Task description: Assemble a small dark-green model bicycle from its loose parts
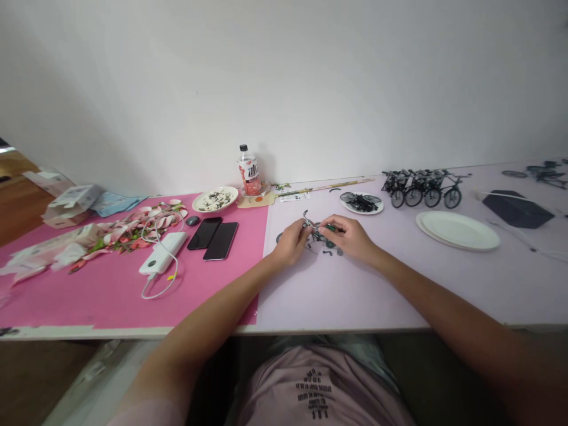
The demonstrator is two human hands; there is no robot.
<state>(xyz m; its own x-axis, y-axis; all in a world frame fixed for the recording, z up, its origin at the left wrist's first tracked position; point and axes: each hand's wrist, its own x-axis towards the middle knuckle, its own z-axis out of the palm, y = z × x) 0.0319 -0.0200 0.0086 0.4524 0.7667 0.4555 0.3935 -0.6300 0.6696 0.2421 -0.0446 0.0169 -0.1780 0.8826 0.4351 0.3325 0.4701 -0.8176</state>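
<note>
In front of you, a plain wall (pixel 284 77) rises behind a long table, its top covered in pale lilac (pixel 377 290) to the right and bright pink (pixel 213 302) to the left. On the pink lies a spread of artificial petals and stems (pixel 133 228); on the lilac, a row of assembled miniature bicycles (pixel 402 180) stands upright near the wall. Nearer you, right of your hands, are overlapping white plates (pixel 461 231). Your left hand (pixel 290 244) has its fingertips closed on the handlebar end of a miniature bicycle (pixel 316 235), which sits low over the lilac, directly between your two hands. Your right hand (pixel 349 236) pinches a small green piece (pixel 331 226) against that bicycle's other side; it is too small to identify. Left of the hands, on the pink, a drink bottle (pixel 251 177) stands by the wall, with a white power bank (pixel 163 253) and two dark-screened phones (pixel 220 241) nearer you. Beyond your right hand, a small plate (pixel 380 206) carries black bicycle parts (pixel 361 203). Tiny loose pieces (pixel 327 253) lie just below your fingertips.
</note>
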